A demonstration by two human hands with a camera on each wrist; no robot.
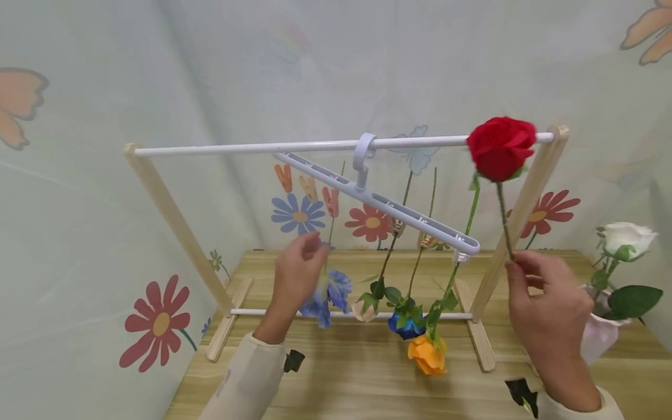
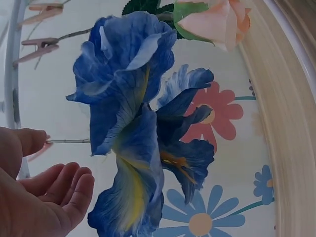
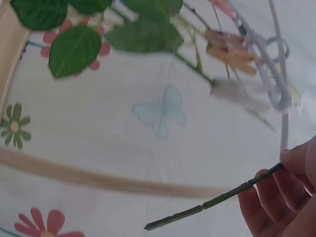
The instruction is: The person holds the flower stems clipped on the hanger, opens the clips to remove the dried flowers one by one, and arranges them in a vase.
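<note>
My right hand pinches the stem of a red rose between thumb and fingers, bloom up, beside the rack's right post. In the right wrist view, the cut end of the green stem sticks out past the fingers. My left hand holds nothing; its thumb and loosely bent fingers stand apart beside a blue iris. A pale purple hanger hooks over the rack's white bar. From its clips a pale pink rose, a blue rose and an orange rose hang head down.
The wooden rack stands on a wood-grain table. At the left of the hanger are an orange clip, a yellowish clip and a pink clip. A pale pink vase with a white rose stands at right.
</note>
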